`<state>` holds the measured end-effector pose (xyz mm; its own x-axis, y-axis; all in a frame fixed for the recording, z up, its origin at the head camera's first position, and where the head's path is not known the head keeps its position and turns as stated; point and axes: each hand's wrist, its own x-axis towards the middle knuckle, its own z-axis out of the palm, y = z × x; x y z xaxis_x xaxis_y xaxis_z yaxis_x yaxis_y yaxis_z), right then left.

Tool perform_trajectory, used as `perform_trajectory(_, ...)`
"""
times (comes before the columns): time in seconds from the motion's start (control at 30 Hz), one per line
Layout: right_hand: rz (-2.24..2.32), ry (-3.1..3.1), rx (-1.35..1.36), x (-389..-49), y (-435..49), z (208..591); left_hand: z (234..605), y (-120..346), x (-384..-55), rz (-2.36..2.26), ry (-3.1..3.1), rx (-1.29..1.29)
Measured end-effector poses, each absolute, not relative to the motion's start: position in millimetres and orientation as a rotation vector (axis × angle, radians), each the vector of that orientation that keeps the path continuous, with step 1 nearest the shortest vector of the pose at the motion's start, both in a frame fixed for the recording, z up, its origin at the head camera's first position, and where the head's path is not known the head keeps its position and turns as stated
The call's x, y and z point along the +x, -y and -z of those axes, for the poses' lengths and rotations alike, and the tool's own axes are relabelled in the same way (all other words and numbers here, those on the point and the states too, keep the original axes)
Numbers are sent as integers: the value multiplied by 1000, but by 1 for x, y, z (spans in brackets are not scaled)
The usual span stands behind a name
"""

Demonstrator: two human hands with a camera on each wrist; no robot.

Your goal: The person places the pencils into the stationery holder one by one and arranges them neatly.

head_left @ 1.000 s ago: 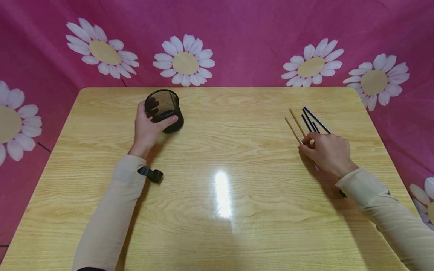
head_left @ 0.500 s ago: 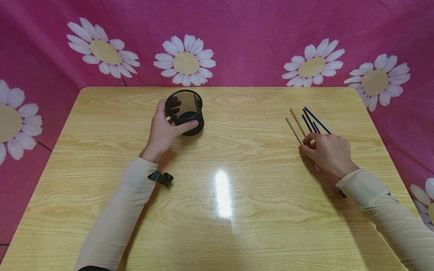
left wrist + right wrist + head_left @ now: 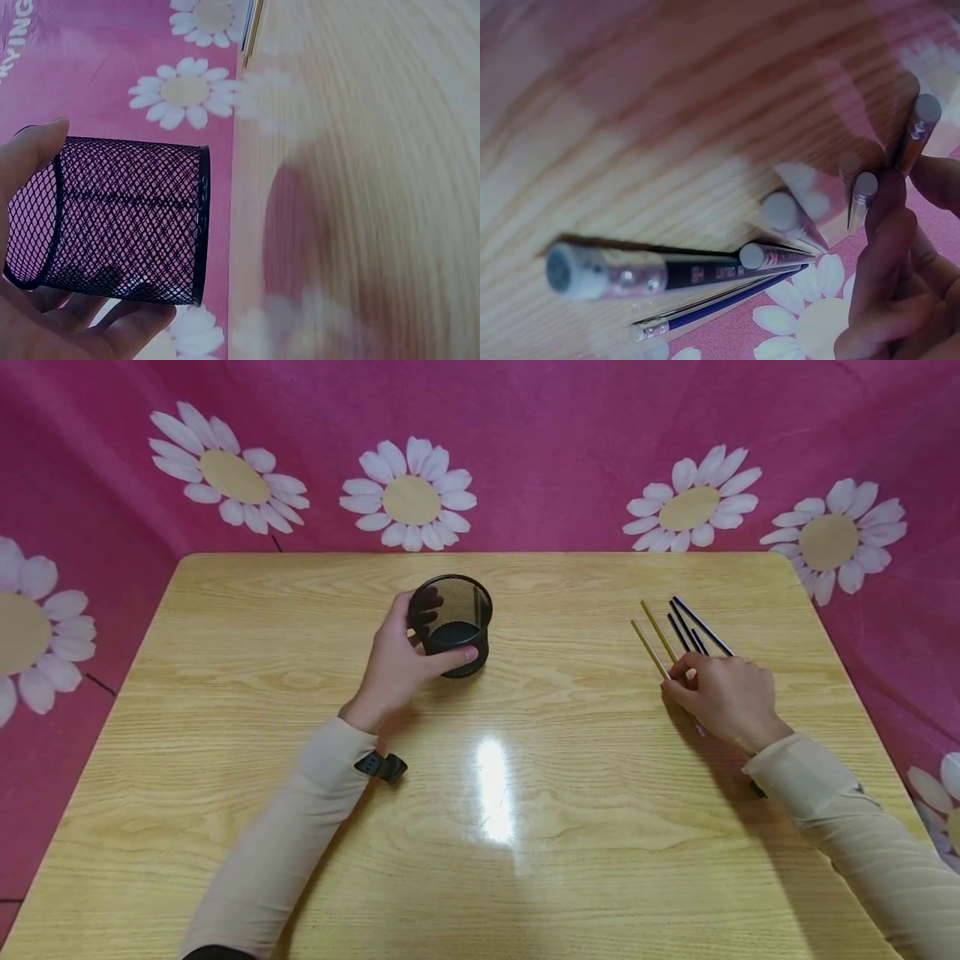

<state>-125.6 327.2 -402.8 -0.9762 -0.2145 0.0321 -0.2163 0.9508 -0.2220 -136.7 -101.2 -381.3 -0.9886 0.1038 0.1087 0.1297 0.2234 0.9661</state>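
Observation:
My left hand (image 3: 401,664) grips a black mesh pen cup (image 3: 468,660), thumb on the near side and fingers behind the mesh. The left wrist view shows the cup (image 3: 131,217) held just off the tabletop, with nothing in it. Over on the right, my right hand (image 3: 727,697) pinches the leftmost yellow pencil (image 3: 648,647) between thumb and forefinger. A second yellow pencil (image 3: 658,625) and several dark pencils (image 3: 703,627) lie beside it, partly covered by the hand. Up close, a dark pencil (image 3: 697,271) points its eraser end towards the right wrist camera.
The wooden table (image 3: 570,843) has a glossy top with a bright light reflection near its middle. A pink cloth (image 3: 547,452) printed with white daisies hangs behind the back edge and along the sides. Each forearm wears a beige sleeve (image 3: 262,860).
My left hand has carried the pen cup rightward and slightly nearer, towards the table's middle. The right hand and the pencils have stayed in place.

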Motion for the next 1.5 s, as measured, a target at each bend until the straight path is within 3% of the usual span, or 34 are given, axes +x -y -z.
perform_trajectory(0.6,-381,3091,325,-124,-326,405,392,63,-129,2063,2417,-378)
perform_trajectory(1.5,-389,3099,313,-124,-329,407,406,51,-129,1994,2561,-369)
